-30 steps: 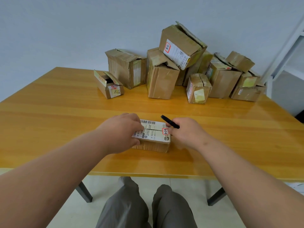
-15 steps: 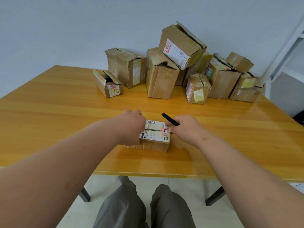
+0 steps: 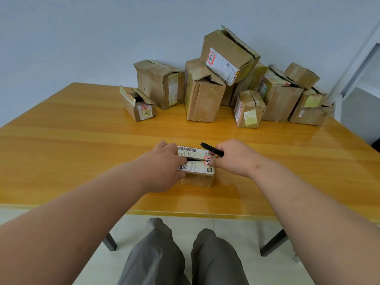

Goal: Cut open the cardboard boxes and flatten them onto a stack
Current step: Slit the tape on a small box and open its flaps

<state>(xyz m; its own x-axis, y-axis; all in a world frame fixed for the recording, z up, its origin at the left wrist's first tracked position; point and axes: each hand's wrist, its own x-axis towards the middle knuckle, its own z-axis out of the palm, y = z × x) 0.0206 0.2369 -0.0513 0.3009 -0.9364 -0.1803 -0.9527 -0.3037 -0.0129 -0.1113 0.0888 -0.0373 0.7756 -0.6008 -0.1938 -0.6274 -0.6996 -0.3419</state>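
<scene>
A small cardboard box (image 3: 196, 173) with a white shipping label on top sits near the table's front edge. Its top seam is split and gapes dark along the middle. My left hand (image 3: 164, 163) covers the box's left end, its fingers curled over the top flap at the seam. My right hand (image 3: 232, 156) sits at the box's right end and grips a black cutter (image 3: 211, 149), which points back and to the left above the label. The fingertips of my right hand touch the right edge of the top.
The yellow wooden table (image 3: 82, 140) carries a pile of several taped cardboard boxes (image 3: 205, 99) along its far edge by the wall. A small open box (image 3: 137, 103) lies at the pile's left. My knees show below the table's front edge.
The top seam of the small box has opened into a dark gap. My left hand has shifted up onto the top flap at the seam. My right hand stays at the right end.
</scene>
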